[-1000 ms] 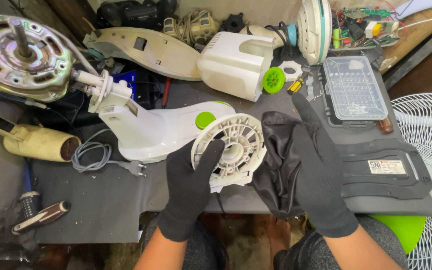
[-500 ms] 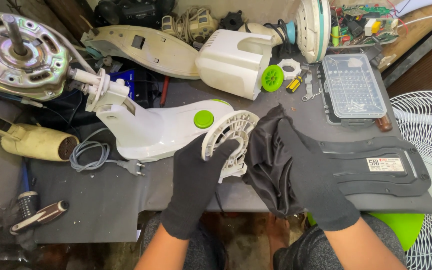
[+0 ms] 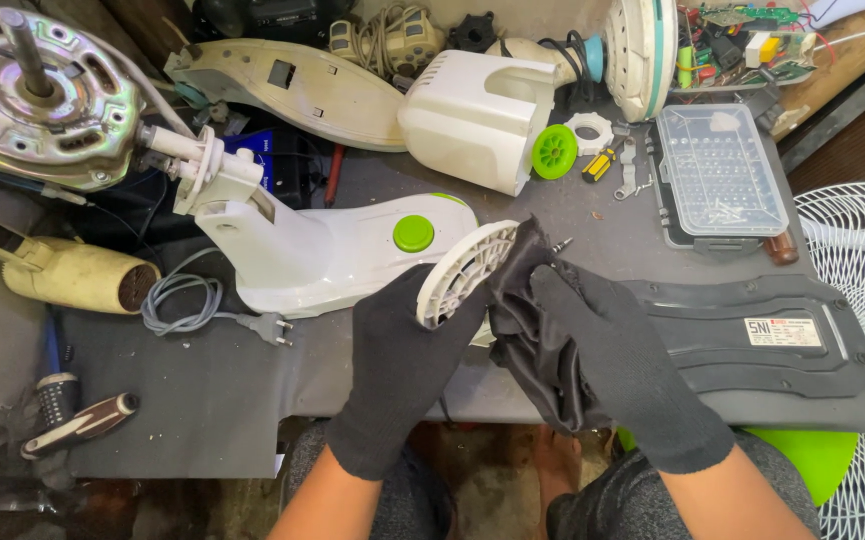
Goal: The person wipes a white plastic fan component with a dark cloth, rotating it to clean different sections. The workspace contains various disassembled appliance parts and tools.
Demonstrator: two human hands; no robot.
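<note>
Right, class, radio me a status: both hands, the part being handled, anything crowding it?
Left hand grips white round grille. Right hand presses dark cloth against it. White fan base close behind.

Lighting: I see even, bright overhead light; soft shadows on table (image 3: 203, 400). Glare on metal motor (image 3: 43, 95). Sharp focus; edges bowed slightly.

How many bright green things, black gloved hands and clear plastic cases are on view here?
Bright green things: 3, namely the round green button on the white fan base, the green ribbed knob and the green sheet under the bench edge.
Black gloved hands: 2, left hand and right hand.
Clear plastic screw cases: 1.
Total: 6.
</note>
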